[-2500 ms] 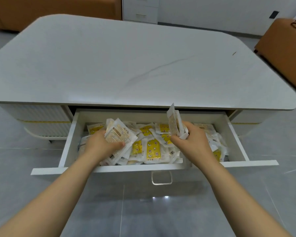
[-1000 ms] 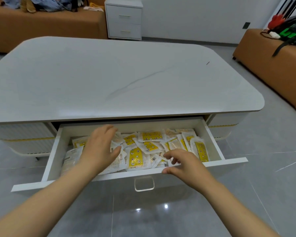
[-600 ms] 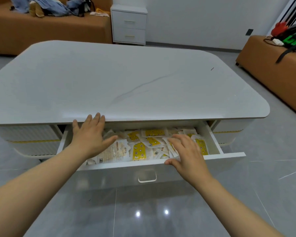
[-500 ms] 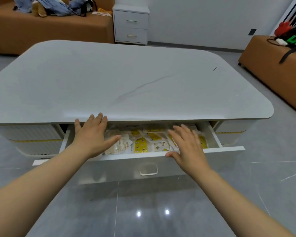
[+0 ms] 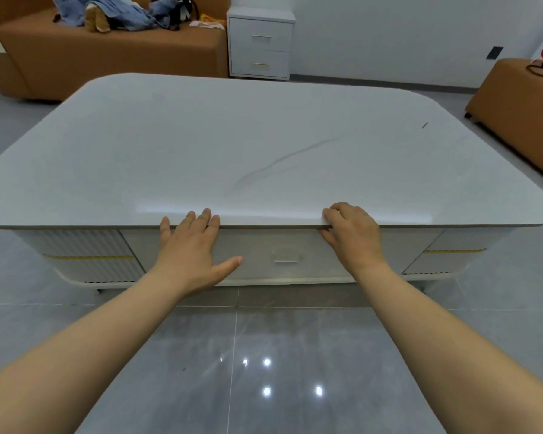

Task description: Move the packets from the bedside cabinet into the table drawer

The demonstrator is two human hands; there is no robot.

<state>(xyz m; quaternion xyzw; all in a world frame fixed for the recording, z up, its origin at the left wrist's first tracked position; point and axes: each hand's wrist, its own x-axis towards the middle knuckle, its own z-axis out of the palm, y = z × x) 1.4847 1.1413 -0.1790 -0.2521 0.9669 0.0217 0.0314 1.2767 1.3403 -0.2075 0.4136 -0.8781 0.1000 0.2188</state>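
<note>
One drawer (image 5: 286,255) pushed shut; left hand (image 5: 190,252), right hand (image 5: 353,236) on front.

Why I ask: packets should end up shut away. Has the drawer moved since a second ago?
Yes. The drawer has slid inward, fully under the tabletop, away from the camera; the left hand and right hand rest against its front.
</note>
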